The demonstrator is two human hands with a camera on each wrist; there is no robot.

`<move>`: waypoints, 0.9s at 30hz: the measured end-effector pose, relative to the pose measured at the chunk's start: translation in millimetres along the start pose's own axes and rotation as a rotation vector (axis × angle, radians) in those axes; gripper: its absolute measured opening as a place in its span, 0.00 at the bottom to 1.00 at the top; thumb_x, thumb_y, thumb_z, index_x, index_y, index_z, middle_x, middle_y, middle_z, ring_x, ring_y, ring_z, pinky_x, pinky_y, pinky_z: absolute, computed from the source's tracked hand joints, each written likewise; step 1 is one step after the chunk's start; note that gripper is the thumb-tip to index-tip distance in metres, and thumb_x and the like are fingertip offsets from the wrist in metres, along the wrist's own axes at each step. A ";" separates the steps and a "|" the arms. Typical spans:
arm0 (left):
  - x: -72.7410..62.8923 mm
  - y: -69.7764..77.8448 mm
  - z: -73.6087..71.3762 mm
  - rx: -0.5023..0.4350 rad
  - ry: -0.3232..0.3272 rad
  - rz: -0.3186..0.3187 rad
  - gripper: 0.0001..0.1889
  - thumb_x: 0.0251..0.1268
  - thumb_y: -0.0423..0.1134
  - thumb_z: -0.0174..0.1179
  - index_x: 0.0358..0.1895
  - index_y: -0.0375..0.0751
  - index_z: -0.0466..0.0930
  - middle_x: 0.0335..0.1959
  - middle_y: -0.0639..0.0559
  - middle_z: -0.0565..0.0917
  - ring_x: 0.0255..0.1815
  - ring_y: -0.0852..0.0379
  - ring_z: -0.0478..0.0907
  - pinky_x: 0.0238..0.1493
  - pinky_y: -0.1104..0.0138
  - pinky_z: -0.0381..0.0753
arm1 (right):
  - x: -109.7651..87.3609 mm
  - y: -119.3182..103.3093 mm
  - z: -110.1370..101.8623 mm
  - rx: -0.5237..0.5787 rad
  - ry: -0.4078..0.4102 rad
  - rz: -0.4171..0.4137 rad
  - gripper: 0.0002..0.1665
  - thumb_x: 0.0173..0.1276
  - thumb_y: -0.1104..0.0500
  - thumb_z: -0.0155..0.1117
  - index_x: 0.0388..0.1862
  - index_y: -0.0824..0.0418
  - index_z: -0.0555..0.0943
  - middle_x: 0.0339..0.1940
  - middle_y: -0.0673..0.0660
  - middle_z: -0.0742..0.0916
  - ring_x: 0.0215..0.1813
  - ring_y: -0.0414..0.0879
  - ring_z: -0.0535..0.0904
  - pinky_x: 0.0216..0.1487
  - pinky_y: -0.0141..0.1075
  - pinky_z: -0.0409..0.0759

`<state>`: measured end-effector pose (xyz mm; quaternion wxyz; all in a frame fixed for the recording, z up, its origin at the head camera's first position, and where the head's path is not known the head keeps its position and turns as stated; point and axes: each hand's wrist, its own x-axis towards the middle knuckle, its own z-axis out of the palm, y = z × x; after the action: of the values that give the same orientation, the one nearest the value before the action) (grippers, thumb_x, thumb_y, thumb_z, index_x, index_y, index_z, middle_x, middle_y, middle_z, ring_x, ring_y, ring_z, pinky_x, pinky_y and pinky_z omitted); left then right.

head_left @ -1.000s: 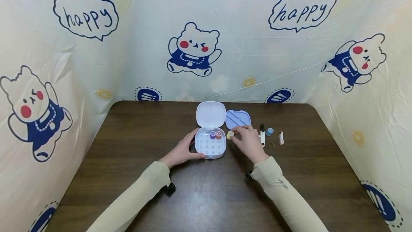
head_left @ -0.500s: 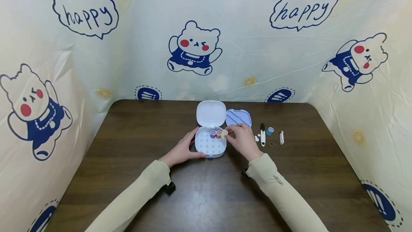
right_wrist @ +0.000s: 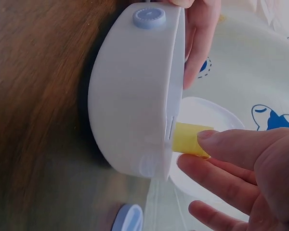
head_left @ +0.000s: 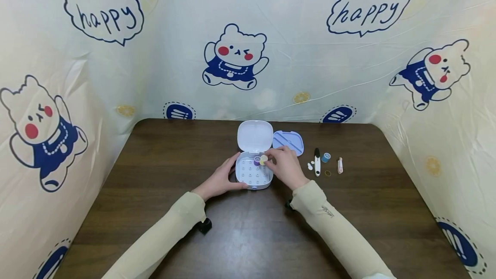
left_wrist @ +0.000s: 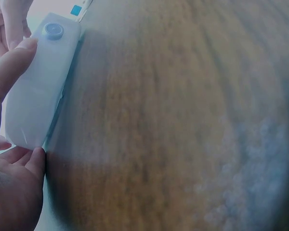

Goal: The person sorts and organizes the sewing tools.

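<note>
An opened white sewing box [head_left: 253, 187] stands at the back middle of the table, its lid [head_left: 255, 136] tipped back. Its base carries rows of small pegs. My left hand [head_left: 217, 180] holds the left side of the box, with the thumb at the front wall. Between thumb and fingers, my right hand [head_left: 286, 167] pinches a yellow thread spool [right_wrist: 187, 138] at the box's rear right, partly over the rim in the right wrist view. A purple spool [head_left: 257, 161] stands inside, just left of the yellow one. The orange spool is hidden behind the yellow spool and fingers.
Right of the lid lies a blue tray [head_left: 288, 142] with a diagonal bar. Further right are a black-and-white slim tool [head_left: 317, 162], a blue spool [head_left: 326, 157], a small ring [head_left: 327, 173], small white pieces [head_left: 310, 166] and a pinkish-white slim item [head_left: 340, 165].
My right hand has carried the yellow spool left, from beside the box to above its rear right part, where it now covers the orange spool. My left hand stays on the box.
</note>
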<state>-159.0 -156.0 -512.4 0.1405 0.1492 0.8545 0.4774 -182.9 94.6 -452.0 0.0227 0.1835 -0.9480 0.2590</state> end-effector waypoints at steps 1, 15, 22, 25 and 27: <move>0.0 0.0 -0.1 0.001 0.000 0.000 0.61 0.57 0.52 0.79 0.86 0.46 0.44 0.84 0.42 0.53 0.81 0.46 0.60 0.79 0.53 0.65 | 0.6 -1.3 0.3 -0.002 -0.003 -0.002 0.10 0.69 0.59 0.75 0.49 0.56 0.90 0.42 0.53 0.92 0.59 0.56 0.78 0.64 0.55 0.72; 0.1 0.8 -0.1 -0.005 0.002 0.008 0.60 0.58 0.51 0.79 0.86 0.45 0.46 0.84 0.42 0.54 0.81 0.46 0.61 0.78 0.53 0.66 | 14.1 -13.9 6.7 -0.053 -0.022 -0.059 0.10 0.69 0.59 0.76 0.48 0.57 0.90 0.39 0.52 0.92 0.58 0.54 0.79 0.66 0.55 0.72; 0.0 0.8 -0.2 -0.008 0.004 0.012 0.60 0.58 0.50 0.79 0.86 0.45 0.45 0.84 0.43 0.54 0.81 0.46 0.60 0.78 0.52 0.65 | 22.2 -20.6 10.1 -0.046 -0.053 -0.065 0.10 0.69 0.58 0.75 0.48 0.58 0.90 0.40 0.52 0.92 0.56 0.53 0.78 0.62 0.52 0.72; -0.5 0.3 0.1 0.000 0.007 0.006 0.60 0.58 0.51 0.79 0.86 0.46 0.45 0.84 0.44 0.54 0.82 0.46 0.59 0.79 0.51 0.64 | 24.6 -22.3 12.4 -0.056 -0.060 -0.076 0.09 0.69 0.59 0.75 0.47 0.58 0.89 0.39 0.51 0.92 0.55 0.53 0.79 0.59 0.52 0.72; -0.8 -0.1 0.2 -0.001 0.008 0.002 0.61 0.58 0.52 0.79 0.86 0.46 0.45 0.84 0.44 0.53 0.82 0.46 0.58 0.79 0.51 0.64 | 26.3 -23.1 13.8 -0.067 -0.063 -0.083 0.08 0.69 0.59 0.75 0.46 0.58 0.89 0.39 0.51 0.92 0.55 0.53 0.79 0.58 0.51 0.72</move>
<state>-158.1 -156.2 -512.6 0.1364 0.1481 0.8548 0.4784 -198.4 60.5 -449.1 0.0096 0.2300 -0.9479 0.2202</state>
